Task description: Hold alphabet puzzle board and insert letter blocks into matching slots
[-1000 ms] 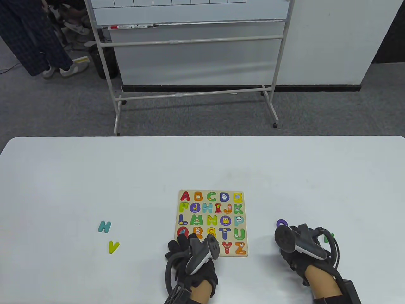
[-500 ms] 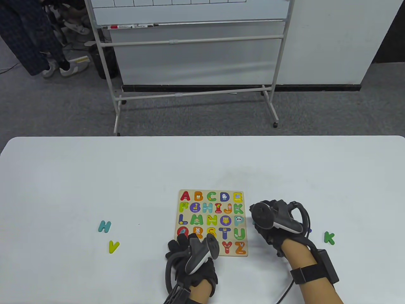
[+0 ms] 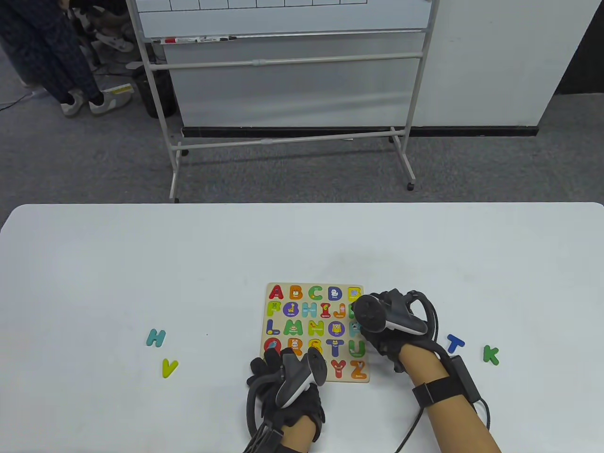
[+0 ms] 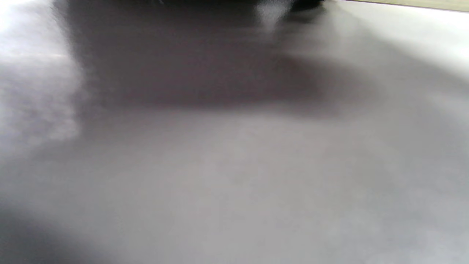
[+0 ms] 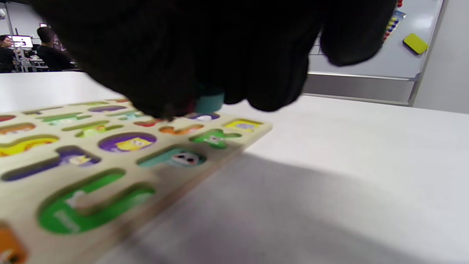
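A: The alphabet puzzle board (image 3: 314, 331) lies flat on the white desk (image 3: 141, 264), close to the near edge and a little right of the middle. Who has hold of it?

B: The left hand (image 3: 288, 377) rests on its near left corner, fingers spread over the bottom row of slots. I cannot tell whether that grip is clenched or only laid flat.

A: And the right hand (image 3: 387, 325)?

B: It hangs over the board's right edge, above the K and P slots. In the right wrist view its grip is curled around a small teal block (image 5: 209, 103), held just above the board.

A: What open room is there around the board?

B: The far half of the desk is bare. To the right, past the right hand, a blue T (image 3: 455, 343) and a green K (image 3: 490, 354) lie near each other. Well off to the left lie a teal H (image 3: 156, 338) and a yellow V (image 3: 169, 367).

A: The left wrist view?

B: Only blurred grey desk surface and shadow.
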Action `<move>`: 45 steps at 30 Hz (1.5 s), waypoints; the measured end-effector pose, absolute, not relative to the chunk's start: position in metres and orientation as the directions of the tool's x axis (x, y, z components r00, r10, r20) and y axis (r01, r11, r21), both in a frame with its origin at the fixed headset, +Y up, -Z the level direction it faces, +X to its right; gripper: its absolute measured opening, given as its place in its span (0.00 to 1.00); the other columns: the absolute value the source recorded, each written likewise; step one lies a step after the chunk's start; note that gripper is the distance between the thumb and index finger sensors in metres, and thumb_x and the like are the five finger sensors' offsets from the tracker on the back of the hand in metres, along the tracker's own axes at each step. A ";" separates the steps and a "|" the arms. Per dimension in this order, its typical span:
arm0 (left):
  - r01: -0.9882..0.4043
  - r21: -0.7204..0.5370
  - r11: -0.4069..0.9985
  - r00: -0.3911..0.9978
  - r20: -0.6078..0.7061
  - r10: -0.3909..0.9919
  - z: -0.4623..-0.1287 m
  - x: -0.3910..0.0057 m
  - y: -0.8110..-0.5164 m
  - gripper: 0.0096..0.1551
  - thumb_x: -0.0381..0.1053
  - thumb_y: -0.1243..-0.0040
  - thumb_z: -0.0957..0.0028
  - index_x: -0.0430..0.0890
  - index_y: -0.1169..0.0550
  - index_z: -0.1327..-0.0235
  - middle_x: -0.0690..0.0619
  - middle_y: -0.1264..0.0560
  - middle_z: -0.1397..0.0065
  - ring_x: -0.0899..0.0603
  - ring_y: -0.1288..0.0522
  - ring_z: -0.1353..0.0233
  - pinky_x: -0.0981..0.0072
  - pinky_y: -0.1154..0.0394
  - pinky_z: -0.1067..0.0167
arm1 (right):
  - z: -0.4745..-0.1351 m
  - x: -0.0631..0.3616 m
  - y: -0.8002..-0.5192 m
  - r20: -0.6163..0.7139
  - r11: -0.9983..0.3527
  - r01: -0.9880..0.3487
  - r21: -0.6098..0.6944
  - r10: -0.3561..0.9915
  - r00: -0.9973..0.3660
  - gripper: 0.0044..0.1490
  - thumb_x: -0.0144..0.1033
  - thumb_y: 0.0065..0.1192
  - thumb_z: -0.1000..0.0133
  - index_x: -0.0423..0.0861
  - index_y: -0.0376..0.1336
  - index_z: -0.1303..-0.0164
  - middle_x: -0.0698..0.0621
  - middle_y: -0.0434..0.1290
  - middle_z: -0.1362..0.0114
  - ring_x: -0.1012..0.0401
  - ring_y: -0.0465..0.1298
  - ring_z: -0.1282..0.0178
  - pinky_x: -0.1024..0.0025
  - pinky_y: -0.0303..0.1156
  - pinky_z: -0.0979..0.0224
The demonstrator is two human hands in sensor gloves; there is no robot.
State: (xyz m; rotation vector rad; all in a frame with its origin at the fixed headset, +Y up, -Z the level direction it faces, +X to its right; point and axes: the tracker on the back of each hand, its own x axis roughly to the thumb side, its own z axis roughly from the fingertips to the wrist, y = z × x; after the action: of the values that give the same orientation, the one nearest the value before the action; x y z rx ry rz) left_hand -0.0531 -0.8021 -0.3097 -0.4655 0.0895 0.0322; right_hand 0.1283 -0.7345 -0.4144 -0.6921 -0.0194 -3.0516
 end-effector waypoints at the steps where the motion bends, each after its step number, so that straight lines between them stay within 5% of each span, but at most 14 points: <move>1: -0.051 -0.447 0.893 0.996 -0.093 0.011 -0.310 -0.053 -0.802 0.47 0.59 0.65 0.44 0.33 0.60 0.25 0.26 0.63 0.22 0.14 0.59 0.25 0.24 0.50 0.34 | -0.415 0.127 -0.736 0.439 -1.000 0.018 0.012 -0.010 -0.898 0.39 0.40 0.80 0.56 0.46 0.70 0.33 0.44 0.78 0.32 0.49 0.82 0.39 0.40 0.69 0.29; 16: -0.031 -0.447 0.894 0.996 -0.085 -0.008 -0.310 -0.052 -0.802 0.47 0.59 0.66 0.45 0.32 0.60 0.25 0.25 0.62 0.22 0.14 0.58 0.25 0.23 0.50 0.34 | -0.418 0.111 -0.758 0.489 -0.993 0.115 0.008 -0.097 -0.867 0.37 0.37 0.81 0.56 0.48 0.71 0.34 0.46 0.79 0.32 0.50 0.83 0.38 0.40 0.68 0.28; 36: -0.035 -0.454 0.890 0.997 -0.082 -0.003 -0.310 -0.052 -0.801 0.47 0.60 0.66 0.45 0.32 0.60 0.25 0.25 0.63 0.23 0.13 0.59 0.25 0.23 0.51 0.34 | -0.419 0.119 -0.758 0.474 -0.996 -0.011 -0.088 -0.032 -0.880 0.24 0.35 0.87 0.61 0.53 0.81 0.53 0.52 0.87 0.43 0.54 0.89 0.46 0.48 0.73 0.29; 40: -0.036 -0.456 0.889 0.997 -0.082 -0.002 -0.310 -0.052 -0.801 0.47 0.60 0.66 0.45 0.32 0.60 0.25 0.25 0.63 0.23 0.13 0.59 0.25 0.23 0.51 0.34 | -0.419 0.120 -0.755 0.464 -1.000 0.003 -0.007 -0.006 -0.886 0.25 0.34 0.83 0.58 0.52 0.80 0.49 0.51 0.85 0.38 0.52 0.88 0.41 0.45 0.72 0.29; 45: -0.034 -0.458 0.888 0.997 -0.081 -0.004 -0.310 -0.051 -0.801 0.47 0.60 0.66 0.44 0.32 0.60 0.25 0.25 0.63 0.23 0.13 0.59 0.25 0.23 0.51 0.34 | -0.416 0.131 -0.744 0.426 -0.996 -0.027 0.085 0.061 -0.902 0.34 0.41 0.71 0.51 0.51 0.71 0.32 0.45 0.73 0.23 0.47 0.78 0.28 0.40 0.66 0.25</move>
State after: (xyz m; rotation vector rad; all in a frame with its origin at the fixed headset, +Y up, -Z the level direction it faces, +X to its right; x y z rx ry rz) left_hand -0.0514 -0.8013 -0.3100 -0.4770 0.0803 0.0153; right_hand 0.1306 -0.7436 -0.4158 -0.7003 -0.1234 -3.1067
